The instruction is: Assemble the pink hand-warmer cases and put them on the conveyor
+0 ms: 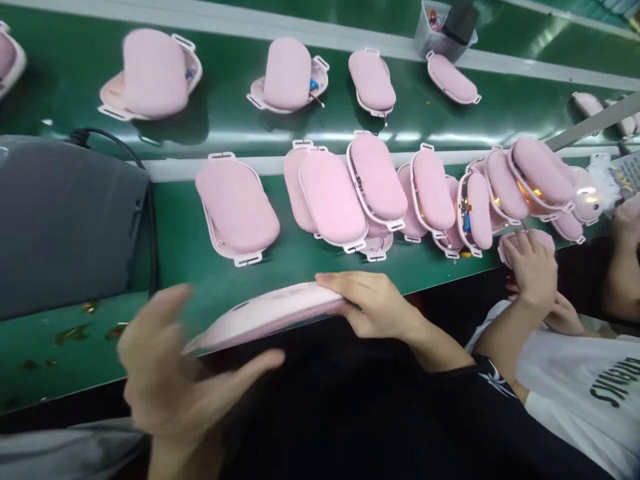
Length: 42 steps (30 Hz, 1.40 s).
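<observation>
A pink oval device casing (273,312) with a white edge is seen nearly edge-on at the front of the green bench. My right hand (375,303) grips its right end, thumb below and fingers on top. My left hand (175,373), slightly blurred, is beside the casing's left end with thumb and fingers spread; whether it touches the casing is hard to tell. Just behind lies another pink casing (237,210) with white strap loops at both ends. To its right, several similar casings (334,197) overlap, some gaping with wires and parts visible inside.
A dark grey machine (70,223) with a black cable stands at left. More pink casings (155,73) sit along the conveyor (220,133) behind. A clear bin (443,30) is at the back. At right, a co-worker's hand (533,267) is on another casing.
</observation>
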Tool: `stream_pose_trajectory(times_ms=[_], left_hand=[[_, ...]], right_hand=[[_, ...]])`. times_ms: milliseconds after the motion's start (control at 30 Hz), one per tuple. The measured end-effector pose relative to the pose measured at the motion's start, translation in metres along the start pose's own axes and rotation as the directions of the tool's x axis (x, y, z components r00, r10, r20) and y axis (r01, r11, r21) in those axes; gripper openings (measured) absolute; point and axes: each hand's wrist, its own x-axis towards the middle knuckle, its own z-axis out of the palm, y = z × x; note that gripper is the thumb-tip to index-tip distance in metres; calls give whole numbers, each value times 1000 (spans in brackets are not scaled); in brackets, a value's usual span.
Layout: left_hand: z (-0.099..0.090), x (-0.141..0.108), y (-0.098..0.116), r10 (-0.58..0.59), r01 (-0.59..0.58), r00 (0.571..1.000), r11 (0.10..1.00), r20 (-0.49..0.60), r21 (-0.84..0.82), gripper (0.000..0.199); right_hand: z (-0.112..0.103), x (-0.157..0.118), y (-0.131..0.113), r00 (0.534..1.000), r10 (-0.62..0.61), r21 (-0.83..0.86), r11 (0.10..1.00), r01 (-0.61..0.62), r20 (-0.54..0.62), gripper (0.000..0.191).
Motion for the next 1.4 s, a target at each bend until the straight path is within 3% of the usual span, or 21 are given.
stream_pose_trajectory(times_ms=[67,133,233,367,433,500,533,600,667,700,733,800,867,967,1100,1233,1333,1400], left_hand=[[-6,16,4,130,-155,974,979,187,129,48],[-3,24,7,166,-226,935,959,313,168,21],[11,20,10,162,-206,952,967,261,152,19],[22,5,12,171,-199,975,955,138,220,20],[20,7,8,118,-153,982,954,146,259,15],[16,17,0,-54,5,980,968,189,253,23],[14,24,-6,-170,118,955,969,243,216,33],[8,38,-17,-359,338,829,933,429,127,53],[1,47,-22,-371,435,692,899,619,53,68],[-3,48,-20,-321,416,673,909,667,17,74],[-7,47,-17,-243,347,694,938,677,-18,82],[-15,40,-3,-38,104,782,992,622,-70,91],[-21,29,11,113,-122,827,992,551,-22,76],[-24,13,17,201,-271,855,959,478,80,46],[-18,5,-8,328,-345,859,938,393,-29,57],[-7,0,-18,327,-313,921,944,211,-101,57],[-2,-2,-8,194,-190,958,981,210,-42,29],[0,-2,-2,154,-157,969,988,193,-2,20]], right_hand=[[0,2,5,1000,-16,-71,997,17,17,41],[9,4,12,1000,-20,-19,1000,20,-9,36],[28,5,22,994,8,123,992,5,-105,35],[44,8,29,975,82,171,984,-46,-205,26],[43,9,31,981,86,187,981,-52,-176,30],[35,8,31,996,58,151,987,-46,-70,44],[30,6,30,1000,31,95,995,-31,0,53],[20,-1,30,996,-27,-66,997,32,87,56],[13,-8,31,996,-77,-208,974,86,53,46],[11,-12,32,996,-89,-252,963,90,17,42],[11,-14,32,996,-90,-276,958,83,-13,39],[14,-18,32,998,-54,-280,959,46,-23,34],[19,-20,29,1000,22,-266,964,-21,-1,32],[27,-22,22,994,100,-290,951,-109,-44,39],[32,-16,15,988,-47,-239,971,11,-144,39],[40,-7,15,965,-118,-5,993,121,-234,33],[50,-8,20,963,-44,-2,999,45,-264,22],[52,-9,24,979,33,-58,997,-45,-199,32]])
